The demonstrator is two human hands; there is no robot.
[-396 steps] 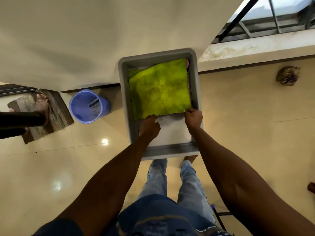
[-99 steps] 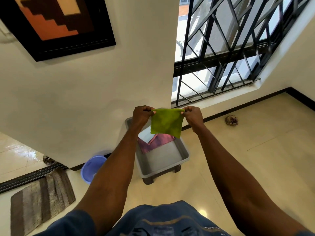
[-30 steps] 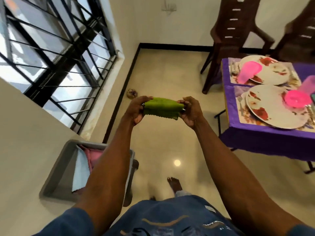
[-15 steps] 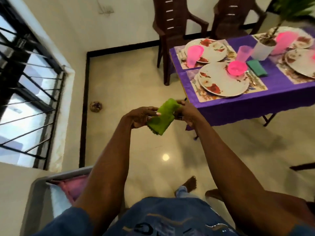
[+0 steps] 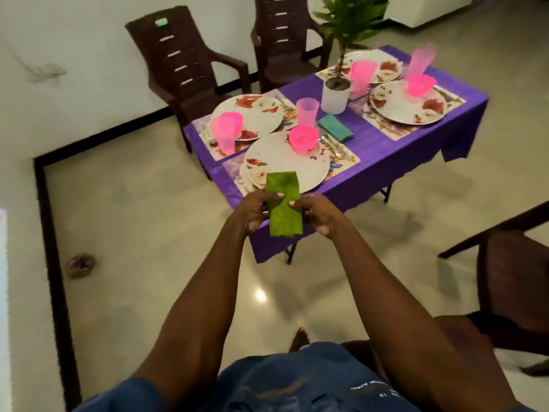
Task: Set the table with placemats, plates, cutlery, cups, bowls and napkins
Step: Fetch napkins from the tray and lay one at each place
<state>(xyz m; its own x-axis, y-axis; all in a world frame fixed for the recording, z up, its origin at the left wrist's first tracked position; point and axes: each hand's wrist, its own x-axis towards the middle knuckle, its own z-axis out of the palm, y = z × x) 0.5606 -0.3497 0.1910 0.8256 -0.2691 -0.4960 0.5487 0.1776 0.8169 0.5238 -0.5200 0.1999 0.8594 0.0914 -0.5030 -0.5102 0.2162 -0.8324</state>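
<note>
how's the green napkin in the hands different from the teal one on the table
The green napkin is lime-coloured and held in the air, pinched by the left hand and right hand; the teal napkin lies flat on the purple tablecloth, untouched. The green napkin looks larger, being nearer the camera. Both are folded into narrow rectangles.
</note>
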